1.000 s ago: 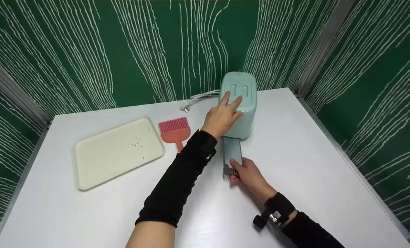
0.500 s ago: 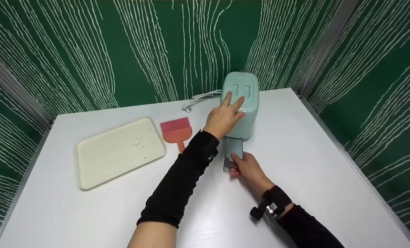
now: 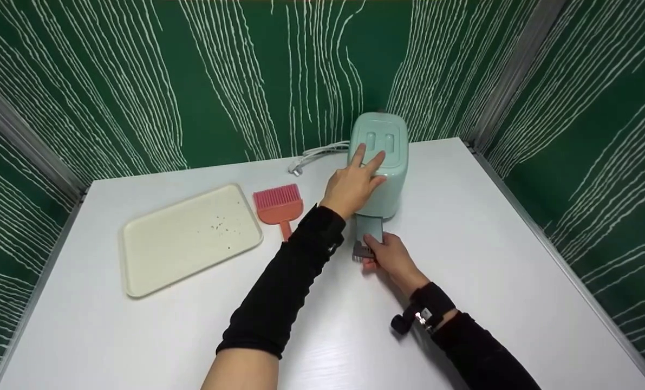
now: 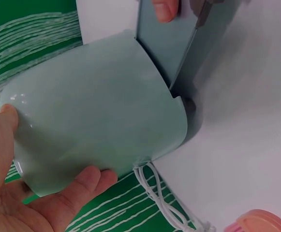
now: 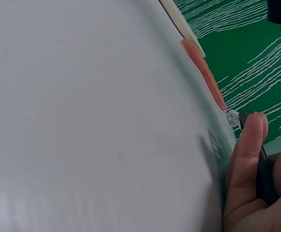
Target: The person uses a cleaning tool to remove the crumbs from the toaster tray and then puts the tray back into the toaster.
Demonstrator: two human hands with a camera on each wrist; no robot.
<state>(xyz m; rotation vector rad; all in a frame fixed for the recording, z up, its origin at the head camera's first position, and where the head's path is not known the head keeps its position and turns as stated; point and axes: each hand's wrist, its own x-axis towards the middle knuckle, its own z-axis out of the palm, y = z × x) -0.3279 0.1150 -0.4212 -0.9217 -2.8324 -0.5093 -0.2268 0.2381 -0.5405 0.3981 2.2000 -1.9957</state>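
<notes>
A mint-green toaster (image 3: 390, 187) stands upright near the back of the white table, with its lid-like top and two raised bars showing. My left hand (image 3: 349, 187) rests on its top and near side, fingers spread and straight; the left wrist view shows the fingertips (image 4: 89, 179) against the shell. Out of the toaster's base sticks a flat grey crumb tray (image 3: 369, 226) with a dark slotted end. My right hand (image 3: 392, 254) pinches that end, thumb above and fingers below. In the right wrist view the hand (image 5: 251, 183) hides most of the tray.
A cream serving tray (image 3: 160, 244) with dark crumbs lies at the left. Between it and the toaster lies an orange-pink brush (image 3: 279, 208). A white cord with a plug (image 3: 296, 169) trails left of the toaster. Green patterned walls (image 3: 219, 81) border the table.
My right hand has pushed the crumb tray farther into the toaster's base, so less of it shows. My left hand has stayed on the toaster. The head view has shifted slightly.
</notes>
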